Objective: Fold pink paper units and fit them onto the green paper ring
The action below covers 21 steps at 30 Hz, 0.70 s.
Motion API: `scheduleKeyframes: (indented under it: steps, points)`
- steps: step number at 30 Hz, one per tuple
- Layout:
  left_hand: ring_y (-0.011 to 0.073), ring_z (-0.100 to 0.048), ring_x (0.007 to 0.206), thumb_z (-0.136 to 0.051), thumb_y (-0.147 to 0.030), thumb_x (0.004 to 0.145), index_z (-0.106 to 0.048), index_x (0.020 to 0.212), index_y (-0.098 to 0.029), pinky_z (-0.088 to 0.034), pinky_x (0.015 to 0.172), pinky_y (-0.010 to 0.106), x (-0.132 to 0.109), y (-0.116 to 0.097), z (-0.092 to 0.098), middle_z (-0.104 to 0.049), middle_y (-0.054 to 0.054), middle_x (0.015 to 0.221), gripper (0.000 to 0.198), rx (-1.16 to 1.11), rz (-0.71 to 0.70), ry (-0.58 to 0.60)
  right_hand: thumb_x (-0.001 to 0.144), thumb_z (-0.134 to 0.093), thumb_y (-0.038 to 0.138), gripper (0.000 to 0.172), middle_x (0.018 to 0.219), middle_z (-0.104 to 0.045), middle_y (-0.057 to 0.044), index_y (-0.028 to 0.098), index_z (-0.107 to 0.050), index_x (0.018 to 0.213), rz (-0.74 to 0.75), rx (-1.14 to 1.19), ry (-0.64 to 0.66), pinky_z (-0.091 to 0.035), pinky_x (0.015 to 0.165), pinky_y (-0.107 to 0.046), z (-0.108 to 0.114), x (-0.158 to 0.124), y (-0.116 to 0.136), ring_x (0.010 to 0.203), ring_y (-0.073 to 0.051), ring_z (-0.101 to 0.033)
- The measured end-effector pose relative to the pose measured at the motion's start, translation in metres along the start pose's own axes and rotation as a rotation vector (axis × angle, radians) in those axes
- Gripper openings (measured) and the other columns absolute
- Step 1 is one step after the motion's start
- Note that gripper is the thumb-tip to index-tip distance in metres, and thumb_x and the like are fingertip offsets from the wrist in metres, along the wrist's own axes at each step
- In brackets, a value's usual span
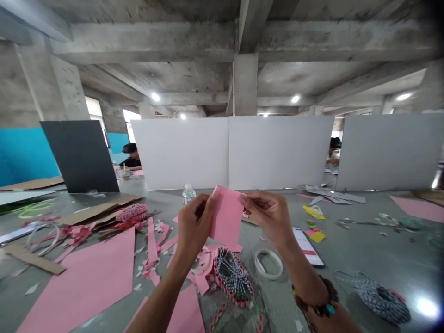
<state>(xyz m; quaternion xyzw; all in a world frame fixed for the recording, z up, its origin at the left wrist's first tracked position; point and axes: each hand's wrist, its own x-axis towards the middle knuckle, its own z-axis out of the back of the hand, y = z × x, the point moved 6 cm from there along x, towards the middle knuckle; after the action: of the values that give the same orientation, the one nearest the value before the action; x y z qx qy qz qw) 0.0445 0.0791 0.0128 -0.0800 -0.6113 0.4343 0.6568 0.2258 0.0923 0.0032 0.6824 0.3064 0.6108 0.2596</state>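
Between my two hands a small piece of pink paper (227, 217) is held up above the table. My left hand (195, 225) pinches its left edge between thumb and fingers. At the upper right corner, my right hand (268, 213) grips it the same way; a beaded bracelet (317, 296) circles that wrist. Below the paper lies an oval woven piece (234, 277) of pink paper rolls laced with black-and-white cord. A roll of white tape (268, 264) rests to its right, and pink paper scraps (203, 270) are scattered to its left.
A large pink sheet (86, 282) covers the left front of the table (277, 314). Cardboard strips (93, 210) and a pink coil (132, 212) lie behind it. A bottle (188, 194), phone (308, 247), scissors (360, 223) and cord bundle (383, 298) stand or lie around. White panels (277, 152) border the back.
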Motion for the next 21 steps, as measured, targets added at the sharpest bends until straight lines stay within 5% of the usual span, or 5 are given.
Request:
scheduleKeyframes:
  steps: [21]
  points:
    - [0.0107, -0.055, 0.061, -0.052, -0.039, 0.094, -0.065, 0.083, -0.017, -0.039, 0.050, 0.017, 0.0007, -0.0068, -0.0016, -0.061, 0.000, 0.069, 0.028, -0.063, 0.002, 0.046, 0.082, -0.073, 0.032, 0.017, 0.062, -0.069, -0.001, 0.018, -0.073, 0.071, 0.040, -0.079, 0.046, -0.055, 0.052, -0.021, -0.0021, -0.0006, 0.0026, 0.056, -0.013, -0.065]
